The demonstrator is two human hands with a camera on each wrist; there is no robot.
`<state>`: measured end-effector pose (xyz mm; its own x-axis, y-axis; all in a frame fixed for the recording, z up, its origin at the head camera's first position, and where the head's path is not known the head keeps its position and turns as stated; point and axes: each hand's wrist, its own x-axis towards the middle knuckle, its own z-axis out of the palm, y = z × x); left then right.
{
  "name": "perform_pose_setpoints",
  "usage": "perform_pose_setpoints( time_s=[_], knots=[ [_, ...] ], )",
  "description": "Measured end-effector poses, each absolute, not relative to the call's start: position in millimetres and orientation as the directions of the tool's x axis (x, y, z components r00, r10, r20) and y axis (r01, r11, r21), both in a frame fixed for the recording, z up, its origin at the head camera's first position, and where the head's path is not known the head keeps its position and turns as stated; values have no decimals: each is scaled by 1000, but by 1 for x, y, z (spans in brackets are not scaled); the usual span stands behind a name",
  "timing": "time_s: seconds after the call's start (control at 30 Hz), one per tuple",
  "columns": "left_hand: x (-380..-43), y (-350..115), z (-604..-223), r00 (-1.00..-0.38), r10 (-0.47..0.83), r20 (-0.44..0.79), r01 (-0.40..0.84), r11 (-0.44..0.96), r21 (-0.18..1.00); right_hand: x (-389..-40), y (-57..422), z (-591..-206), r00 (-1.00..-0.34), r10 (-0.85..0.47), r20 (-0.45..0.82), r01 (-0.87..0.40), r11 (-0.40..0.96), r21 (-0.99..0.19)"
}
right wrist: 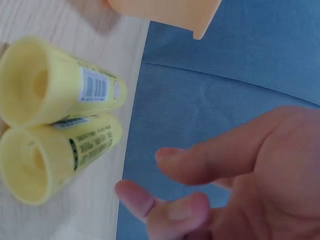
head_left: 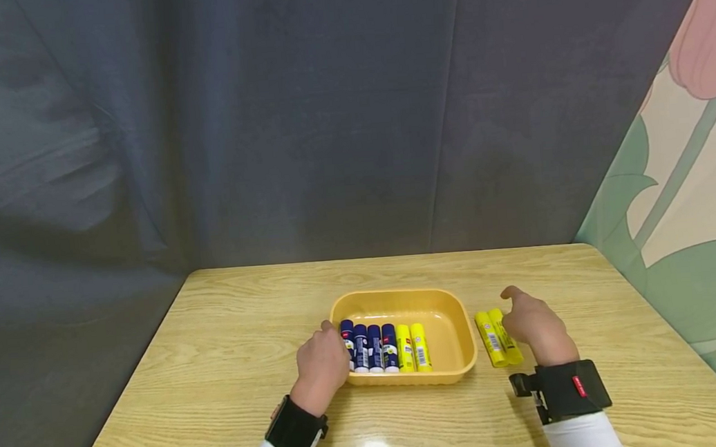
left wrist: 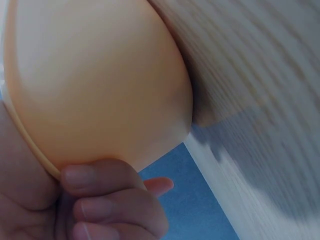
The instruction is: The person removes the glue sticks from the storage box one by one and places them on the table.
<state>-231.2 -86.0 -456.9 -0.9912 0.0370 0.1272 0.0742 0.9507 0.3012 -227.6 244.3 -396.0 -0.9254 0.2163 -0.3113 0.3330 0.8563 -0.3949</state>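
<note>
My left hand (head_left: 322, 359) grips the left rim of a yellow plastic tray (head_left: 449, 335); in the left wrist view its fingers (left wrist: 102, 177) curl against the tray's outer wall (left wrist: 110, 95). Lying side by side in the tray are several dark blue glue sticks (head_left: 375, 348) and, to their right, two yellow glue sticks (head_left: 421, 347). Two more yellow glue sticks (head_left: 491, 339) lie together on the table right of the tray. Over their right side hovers my right hand (head_left: 536, 325), thumb and fingers apart and holding nothing. In the right wrist view these sticks (right wrist: 90, 95) show hollow ends.
The wooden table (head_left: 236, 350) carries the tray near its middle. Dark grey cloth (head_left: 326, 129) hangs behind and to the left, and a flower-patterned cloth (head_left: 693, 207) borders the right side. Both wrists wear black straps (head_left: 572, 390).
</note>
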Motion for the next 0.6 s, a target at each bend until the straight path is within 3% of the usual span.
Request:
perform_pose_setpoints(
  time_s=[0.3, 0.6],
  knots=[
    [-232, -86, -456, -992, 39, 120, 73, 954, 292, -222, 245, -392, -968, 220, -124, 252, 850, -463],
    [-232, -86, -457, -994, 33, 104, 63, 953, 298, -218, 236, -387, -963, 266, -35, 245, 819, -519]
  ],
)
